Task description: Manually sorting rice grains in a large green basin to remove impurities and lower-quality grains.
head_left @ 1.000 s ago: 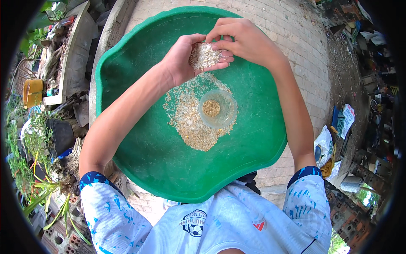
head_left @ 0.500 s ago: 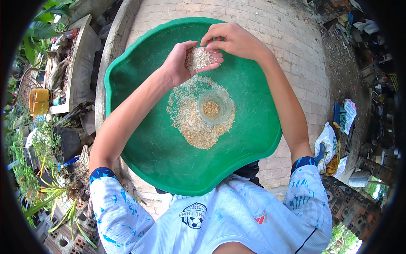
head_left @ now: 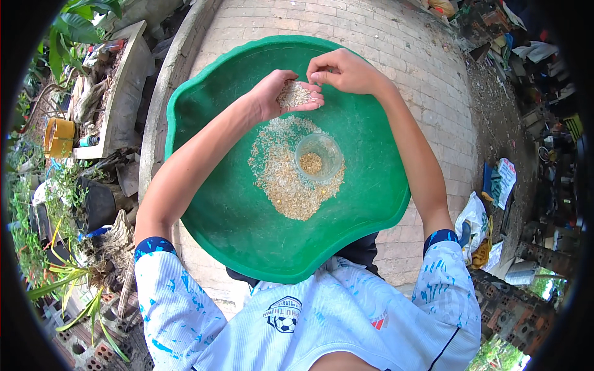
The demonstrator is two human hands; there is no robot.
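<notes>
My left hand (head_left: pixel 271 94) is turned palm up over the far part of a large green plastic basin (head_left: pixel 229 229), cupping a layer of pale grain (head_left: pixel 294 96). Just right of its fingertips is my right hand (head_left: pixel 348 72), thumb and forefinger pressed together in a pinch. Whatever those fingers hold, if anything, is too small to make out. Below the hands, a loose heap of grain (head_left: pixel 288 198), whitish at its far side and more golden nearer me, is spread on the basin floor. A clear plastic cup (head_left: pixel 336 159) stands upright on the heap with golden grain (head_left: pixel 310 163) inside.
The basin rests at my lap above a paved brick floor (head_left: pixel 433 117). A low concrete edge (head_left: pixel 170 80) runs along the left, with plants, a yellow container (head_left: pixel 59 137) and a black pot (head_left: pixel 99 203) beyond. Bags (head_left: pixel 473 222) and clutter lie at the right.
My right hand has drawn slightly away from the left palm, its fingers now pinched beside the left fingertips. The left hand still holds the grain. The view has shifted a little.
</notes>
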